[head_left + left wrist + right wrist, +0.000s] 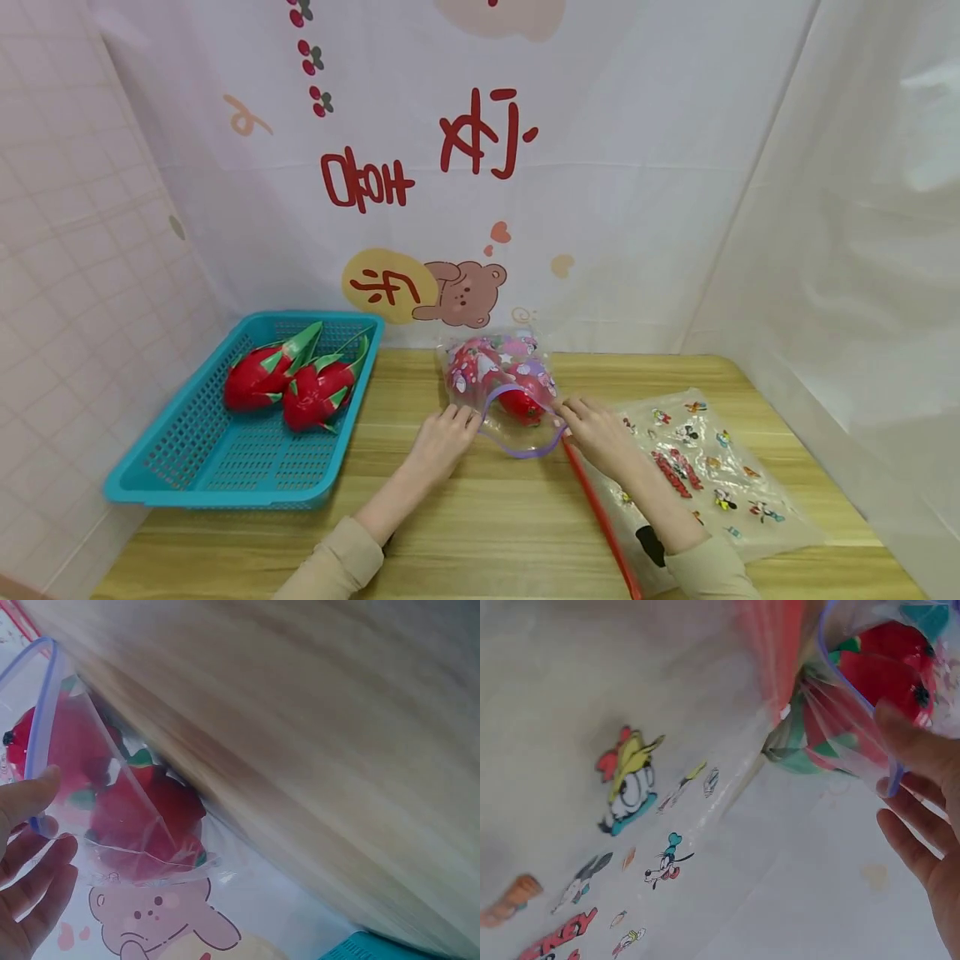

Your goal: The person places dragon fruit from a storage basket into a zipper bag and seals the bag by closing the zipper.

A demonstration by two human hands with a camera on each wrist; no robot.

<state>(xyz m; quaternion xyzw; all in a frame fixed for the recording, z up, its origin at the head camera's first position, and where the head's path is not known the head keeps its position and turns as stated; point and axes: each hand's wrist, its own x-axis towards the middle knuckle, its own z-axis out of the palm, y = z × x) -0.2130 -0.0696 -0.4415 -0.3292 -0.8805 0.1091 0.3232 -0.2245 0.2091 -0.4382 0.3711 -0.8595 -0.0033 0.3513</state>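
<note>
A clear zip bag [522,454] with a purple zip edge and a pink-and-purple print lies at the back middle of the table, its mouth spread towards me. Inside are red toy dragon fruits [521,407] with green leaf tips; the print partly hides them. My left hand [442,437] pinches the left side of the zip edge between thumb and fingers, as the left wrist view confirms. On the opposite side, my right hand [597,435] pinches the same edge; in the right wrist view its thumb and index finger [907,799] grip the purple strip.
A blue plastic basket [225,498] at the left holds two red dragon fruits [318,393] with green leaves. Under my right forearm lies a larger clear bag [738,467] with a cartoon print and red zip edge. A printed cloth [600,208] hangs behind the table.
</note>
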